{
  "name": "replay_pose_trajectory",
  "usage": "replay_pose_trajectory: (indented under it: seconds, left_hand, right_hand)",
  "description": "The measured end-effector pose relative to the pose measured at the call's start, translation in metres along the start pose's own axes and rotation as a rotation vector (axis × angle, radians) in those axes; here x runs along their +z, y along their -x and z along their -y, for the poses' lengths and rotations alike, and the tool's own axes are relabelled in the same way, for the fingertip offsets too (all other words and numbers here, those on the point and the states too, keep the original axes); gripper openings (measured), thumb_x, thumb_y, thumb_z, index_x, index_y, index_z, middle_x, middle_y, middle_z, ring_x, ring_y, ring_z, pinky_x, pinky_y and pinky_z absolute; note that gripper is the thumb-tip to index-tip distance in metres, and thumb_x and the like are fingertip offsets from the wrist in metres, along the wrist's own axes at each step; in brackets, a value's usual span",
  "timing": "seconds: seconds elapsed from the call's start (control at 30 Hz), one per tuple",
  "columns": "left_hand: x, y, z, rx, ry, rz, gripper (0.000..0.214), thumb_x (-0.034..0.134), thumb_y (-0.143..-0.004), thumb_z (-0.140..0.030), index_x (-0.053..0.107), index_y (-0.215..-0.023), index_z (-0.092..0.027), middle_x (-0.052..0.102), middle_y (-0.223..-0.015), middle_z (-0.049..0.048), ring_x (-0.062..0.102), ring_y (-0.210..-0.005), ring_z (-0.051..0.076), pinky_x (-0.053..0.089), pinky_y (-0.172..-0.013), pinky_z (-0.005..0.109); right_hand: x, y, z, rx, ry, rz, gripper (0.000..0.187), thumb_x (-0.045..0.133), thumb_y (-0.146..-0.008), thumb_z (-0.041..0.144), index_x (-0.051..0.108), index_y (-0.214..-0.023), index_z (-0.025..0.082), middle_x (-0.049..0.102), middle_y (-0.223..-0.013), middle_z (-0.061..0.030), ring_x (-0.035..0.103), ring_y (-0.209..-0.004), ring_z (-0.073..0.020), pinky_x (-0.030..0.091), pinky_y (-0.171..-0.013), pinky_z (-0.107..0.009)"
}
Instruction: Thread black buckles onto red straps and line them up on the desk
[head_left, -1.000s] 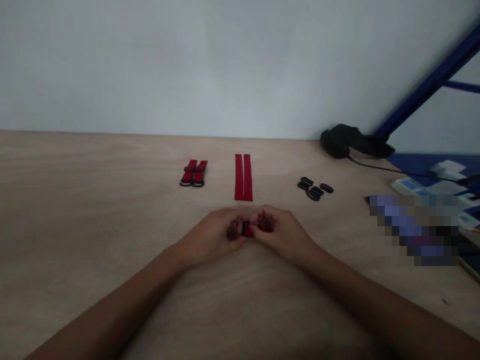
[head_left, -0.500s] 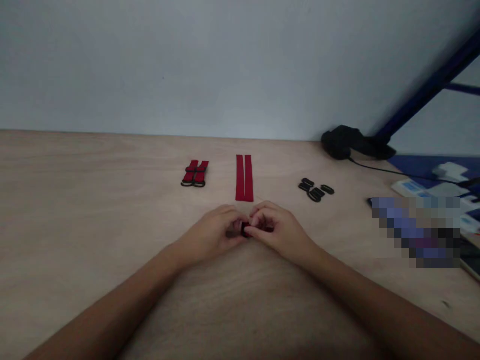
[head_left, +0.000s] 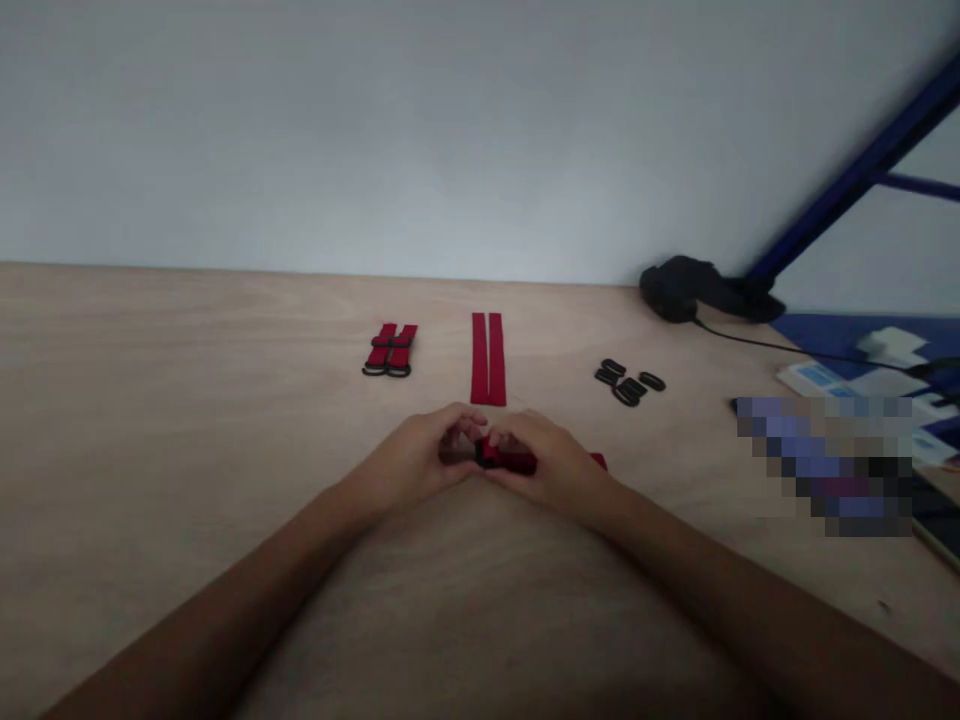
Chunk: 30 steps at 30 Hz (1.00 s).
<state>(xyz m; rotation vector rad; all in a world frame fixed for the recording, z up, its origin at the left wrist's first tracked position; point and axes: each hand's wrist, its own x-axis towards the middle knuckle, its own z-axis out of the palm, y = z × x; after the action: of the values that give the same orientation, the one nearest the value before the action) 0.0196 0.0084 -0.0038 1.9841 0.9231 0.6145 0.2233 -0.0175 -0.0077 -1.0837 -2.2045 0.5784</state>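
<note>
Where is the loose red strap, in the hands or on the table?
In the hands: the flat red fabric strap is held between left hand and right hand.

left hand [head_left: 401, 458] | right hand [head_left: 559, 468] | both pinch red strap [head_left: 514, 461] | black plastic sliders [head_left: 628, 381] beyond, on plywood table [head_left: 225, 350]

Dim, flat light greys the wall [head_left: 375, 130] and tabletop [head_left: 225, 340]. A soft shadow [head_left: 480, 690] darkens the bottom edge of the frame, and a coarse pixelated patch [head_left: 825, 465] obscures the right side.
</note>
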Motion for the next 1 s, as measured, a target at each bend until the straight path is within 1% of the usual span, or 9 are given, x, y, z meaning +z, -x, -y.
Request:
replay_pose_trajectory:
  seconds: [0.17,0.23,0.33,0.43,0.53,0.6,0.73,0.83,1.0]
  left_hand:
    - [0.001,0.000,0.006,-0.031,0.061,-0.022,0.024,0.067,-0.075,-0.022,0.050,-0.091,-0.020,0.060,-0.080,-0.0022,0.057,-0.070,0.014,0.044,-0.062,0.024]
    - [0.001,0.001,0.007,-0.033,0.087,-0.022,0.022,0.067,-0.075,-0.022,0.046,-0.081,-0.019,0.059,-0.078,-0.0023,0.057,-0.072,0.014,0.045,-0.063,0.024]
    - [0.000,0.002,0.007,-0.020,0.042,-0.020,0.015,0.063,-0.078,-0.022,0.048,-0.077,-0.018,0.059,-0.078,-0.0009,0.057,-0.072,0.014,0.046,-0.065,0.024]
    - [-0.003,0.002,0.003,0.108,-0.098,-0.004,0.002,0.058,-0.081,-0.018,0.056,-0.082,-0.017,0.062,-0.086,0.0025,0.058,-0.079,0.015,0.048,-0.072,0.027]
    - [-0.008,0.001,-0.002,0.306,-0.277,0.013,0.007,0.055,-0.083,-0.014,0.061,-0.086,-0.018,0.064,-0.095,0.0051,0.058,-0.091,0.018,0.047,-0.083,0.031]
    - [-0.013,0.001,-0.003,0.361,-0.351,0.039,0.010,0.054,-0.084,-0.013,0.062,-0.087,-0.018,0.064,-0.096,0.0056,0.057,-0.094,0.018,0.046,-0.084,0.031]
    - [-0.019,0.002,-0.002,0.335,-0.400,0.090,0.009,0.054,-0.083,-0.011,0.059,-0.082,-0.018,0.062,-0.100,0.0059,0.056,-0.096,0.018,0.046,-0.086,0.031]
    - [-0.018,0.004,-0.001,0.297,-0.374,0.091,0.005,0.059,-0.081,-0.016,0.057,-0.086,-0.018,0.059,-0.107,0.0071,0.054,-0.101,0.020,0.046,-0.089,0.033]
    - [-0.004,0.001,-0.001,0.138,-0.320,0.047,0.023,0.064,-0.083,-0.031,0.054,-0.100,-0.019,0.060,-0.102,0.0061,0.056,-0.092,0.021,0.048,-0.082,0.035]
  right_hand:
    - [-0.002,-0.001,-0.001,-0.041,-0.030,-0.031,0.021,0.069,-0.076,0.014,0.062,-0.095,0.021,0.068,-0.097,-0.0039,0.060,-0.091,-0.0188,0.047,-0.081,-0.032]
    - [-0.003,-0.001,-0.001,-0.041,-0.042,-0.043,0.018,0.070,-0.076,0.016,0.063,-0.092,0.021,0.068,-0.093,-0.0035,0.061,-0.089,-0.0185,0.048,-0.079,-0.031]
    - [-0.004,0.000,-0.001,-0.004,-0.062,-0.067,0.016,0.069,-0.077,0.019,0.063,-0.092,0.020,0.068,-0.091,-0.0041,0.062,-0.084,-0.0176,0.050,-0.075,-0.030]
    - [-0.004,0.000,-0.001,0.002,-0.084,-0.066,0.014,0.067,-0.078,0.018,0.064,-0.092,0.019,0.069,-0.090,-0.0038,0.063,-0.080,-0.0167,0.050,-0.074,-0.030]
    - [-0.004,0.000,-0.003,-0.029,-0.072,-0.043,0.013,0.069,-0.078,0.018,0.065,-0.090,0.018,0.070,-0.087,-0.0040,0.063,-0.079,-0.0173,0.050,-0.074,-0.030]
    - [-0.004,-0.001,-0.007,-0.073,-0.046,-0.033,0.012,0.070,-0.078,0.019,0.066,-0.090,0.018,0.071,-0.088,-0.0047,0.063,-0.081,-0.0183,0.050,-0.076,-0.032]
    - [-0.003,-0.002,-0.015,-0.185,0.043,0.003,0.019,0.068,-0.082,0.018,0.070,-0.101,0.020,0.071,-0.098,-0.0068,0.063,-0.090,-0.0196,0.048,-0.084,-0.035]
    - [-0.002,-0.001,-0.019,-0.196,0.152,0.040,0.026,0.064,-0.085,0.016,0.070,-0.109,0.021,0.068,-0.102,-0.0088,0.059,-0.094,-0.0210,0.047,-0.086,-0.038]
    - [-0.002,0.001,-0.014,-0.176,0.224,0.109,0.033,0.062,-0.086,0.020,0.065,-0.119,0.021,0.061,-0.107,-0.0108,0.054,-0.099,-0.0235,0.046,-0.089,-0.042]
